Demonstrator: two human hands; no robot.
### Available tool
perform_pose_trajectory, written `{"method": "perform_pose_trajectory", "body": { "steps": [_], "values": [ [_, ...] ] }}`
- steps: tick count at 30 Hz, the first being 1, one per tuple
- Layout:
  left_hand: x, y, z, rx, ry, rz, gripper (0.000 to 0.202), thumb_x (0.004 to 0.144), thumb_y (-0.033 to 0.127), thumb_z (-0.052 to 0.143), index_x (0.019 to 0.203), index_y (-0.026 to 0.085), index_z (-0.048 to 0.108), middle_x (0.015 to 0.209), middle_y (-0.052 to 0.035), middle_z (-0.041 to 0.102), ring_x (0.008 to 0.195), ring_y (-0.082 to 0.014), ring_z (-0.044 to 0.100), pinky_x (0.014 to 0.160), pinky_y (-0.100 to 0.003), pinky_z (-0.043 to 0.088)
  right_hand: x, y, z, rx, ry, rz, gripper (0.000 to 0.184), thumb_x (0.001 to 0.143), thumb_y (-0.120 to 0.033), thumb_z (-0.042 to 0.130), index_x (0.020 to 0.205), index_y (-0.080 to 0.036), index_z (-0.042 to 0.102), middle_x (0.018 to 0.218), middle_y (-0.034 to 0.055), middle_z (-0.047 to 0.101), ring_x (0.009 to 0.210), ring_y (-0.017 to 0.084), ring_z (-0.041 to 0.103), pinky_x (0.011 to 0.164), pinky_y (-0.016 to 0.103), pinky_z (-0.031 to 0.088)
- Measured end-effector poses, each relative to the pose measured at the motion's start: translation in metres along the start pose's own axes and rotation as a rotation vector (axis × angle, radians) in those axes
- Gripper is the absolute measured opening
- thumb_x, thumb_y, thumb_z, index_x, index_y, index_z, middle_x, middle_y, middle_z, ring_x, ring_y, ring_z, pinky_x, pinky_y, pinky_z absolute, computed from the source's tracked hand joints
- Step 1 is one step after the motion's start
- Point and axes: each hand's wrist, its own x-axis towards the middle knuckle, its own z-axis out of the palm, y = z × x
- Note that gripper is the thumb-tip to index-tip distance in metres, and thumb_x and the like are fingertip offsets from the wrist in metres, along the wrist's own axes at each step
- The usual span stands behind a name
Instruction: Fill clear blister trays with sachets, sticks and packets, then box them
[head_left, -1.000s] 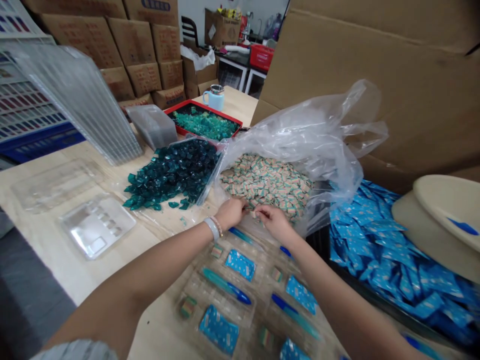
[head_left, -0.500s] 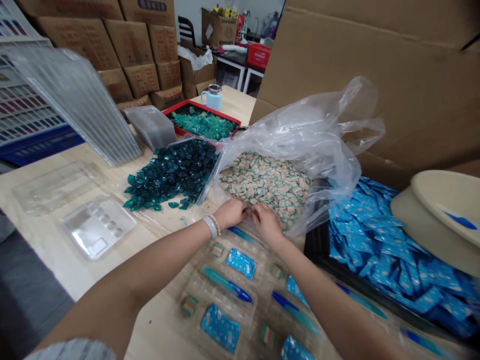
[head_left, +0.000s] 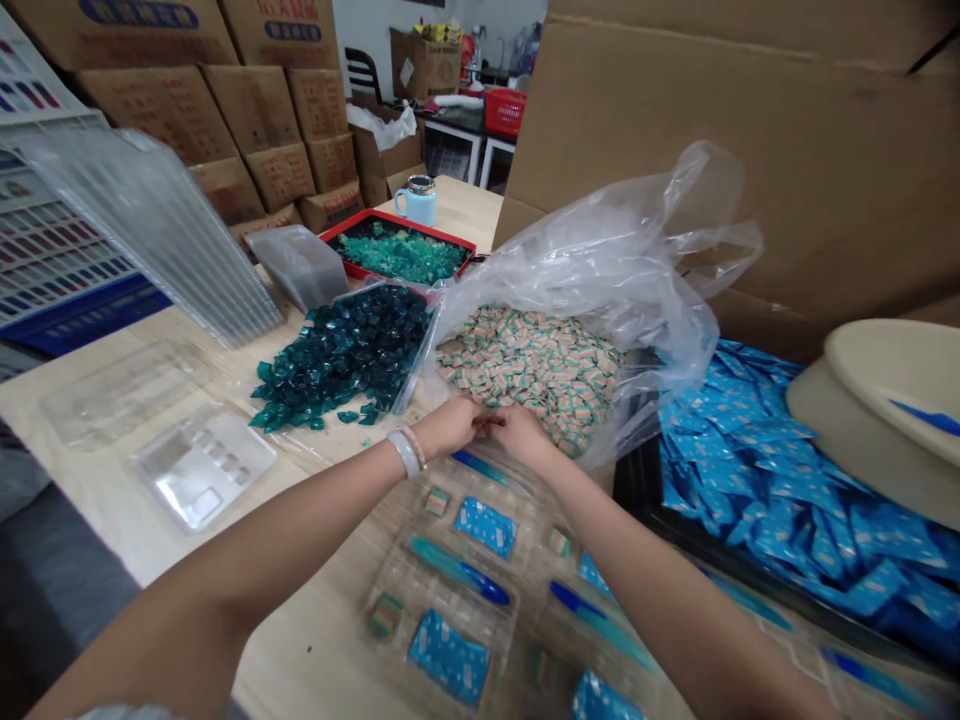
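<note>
My left hand (head_left: 448,425) and my right hand (head_left: 520,433) meet at the near edge of a heap of small striped packets (head_left: 536,365) inside an open clear plastic bag (head_left: 615,250). Both hands are closed with fingertips pinched together over a few of those packets. A white band and a bracelet circle my left wrist. Under my forearms lie clear blister trays (head_left: 450,580) that hold blue pens, blue sachets and single striped packets.
Dark teal wrapped pieces (head_left: 345,350) spill from a clear tray; a red tray (head_left: 401,250) of lighter green ones and a mug (head_left: 418,200) sit behind. Blue sachets (head_left: 787,480) fill a black bin on the right. Empty blister trays (head_left: 202,465) lie left, a tall stack (head_left: 157,220) leans behind. Cardboard boxes surround.
My hands have drawn closer together at the heap's near edge, fingertips now touching. The view has shifted slightly down and left.
</note>
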Motion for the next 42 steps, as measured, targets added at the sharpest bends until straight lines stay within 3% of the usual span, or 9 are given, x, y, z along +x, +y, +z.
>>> {"method": "perform_pose_trajectory", "body": {
  "steps": [4,9,13,19,25,32,36,39,42],
  "values": [
    [-0.003,-0.002,0.003,0.089,-0.021,0.084,0.024,0.071,0.013,0.045,0.087,0.013,0.064,0.085,-0.0093,0.063,0.078,-0.0166,0.057,0.071,-0.023,0.043,-0.008,0.007,0.001,0.036,0.053,-0.064,0.023,0.072,-0.014,0.047,0.087,-0.019,0.063,0.078,0.0019,0.066,0.069,0.013,0.057,0.062,0.021,0.039],
    [0.001,0.001,0.003,0.146,-0.065,0.042,0.021,0.072,0.013,0.046,0.083,0.013,0.063,0.088,-0.0104,0.061,0.080,-0.0174,0.058,0.072,-0.025,0.044,-0.022,0.001,-0.003,-0.216,0.118,-0.121,0.016,0.070,-0.020,0.052,0.081,-0.018,0.064,0.085,0.0058,0.063,0.084,0.019,0.054,0.071,0.027,0.037],
    [0.002,-0.001,0.001,0.120,-0.088,0.097,0.021,0.073,0.013,0.046,0.086,0.016,0.064,0.090,-0.0085,0.061,0.084,-0.0170,0.057,0.076,-0.025,0.043,-0.029,-0.003,-0.002,-0.295,0.152,-0.114,0.017,0.072,-0.025,0.054,0.085,-0.018,0.062,0.089,0.0073,0.061,0.090,0.021,0.051,0.075,0.030,0.035],
    [0.001,-0.002,-0.002,0.126,-0.097,0.164,0.017,0.073,0.015,0.049,0.082,0.017,0.063,0.091,-0.0073,0.060,0.085,-0.0169,0.057,0.079,-0.025,0.043,-0.033,-0.001,0.003,-0.295,0.165,-0.101,0.016,0.074,-0.029,0.055,0.083,-0.018,0.063,0.092,0.0081,0.058,0.094,0.023,0.048,0.079,0.034,0.031],
    [-0.001,-0.003,-0.005,0.122,-0.096,0.260,0.016,0.076,0.014,0.047,0.080,0.016,0.063,0.090,-0.0067,0.061,0.087,-0.0163,0.056,0.080,-0.025,0.042,-0.034,-0.004,0.008,-0.295,0.198,-0.107,0.017,0.076,-0.023,0.050,0.084,-0.019,0.064,0.093,0.0081,0.059,0.096,0.023,0.047,0.082,0.035,0.029],
    [-0.005,-0.005,-0.010,0.119,-0.110,0.291,0.024,0.075,0.012,0.049,0.095,0.017,0.061,0.100,-0.0079,0.059,0.096,-0.0171,0.053,0.085,-0.026,0.040,-0.035,0.010,-0.001,-0.231,0.268,-0.145,0.020,0.077,-0.022,0.048,0.087,-0.021,0.065,0.090,0.0056,0.061,0.092,0.020,0.048,0.081,0.031,0.031],
    [0.005,-0.001,-0.019,0.099,-0.013,0.225,0.031,0.074,0.016,0.050,0.104,0.016,0.059,0.104,-0.0079,0.059,0.095,-0.0168,0.053,0.085,-0.025,0.040,-0.023,0.028,-0.024,-0.166,0.428,0.011,0.025,0.080,-0.020,0.043,0.091,-0.019,0.065,0.088,0.0063,0.062,0.086,0.018,0.052,0.078,0.029,0.033],
    [0.025,0.008,-0.019,0.137,0.093,0.106,0.027,0.078,0.018,0.045,0.098,0.017,0.063,0.095,-0.0069,0.061,0.087,-0.0163,0.055,0.081,-0.026,0.041,-0.012,0.031,-0.032,-0.227,0.328,0.008,0.025,0.080,-0.021,0.043,0.092,-0.020,0.064,0.090,0.0070,0.061,0.085,0.019,0.052,0.074,0.028,0.035],
    [0.046,0.016,-0.009,0.237,0.039,0.079,0.023,0.078,0.019,0.044,0.088,0.016,0.066,0.088,-0.0077,0.061,0.079,-0.0171,0.056,0.071,-0.025,0.042,-0.007,0.028,-0.028,-0.335,0.257,-0.030,0.024,0.080,-0.024,0.045,0.095,-0.019,0.063,0.092,0.0091,0.058,0.084,0.020,0.051,0.073,0.030,0.035]
  ]
}}
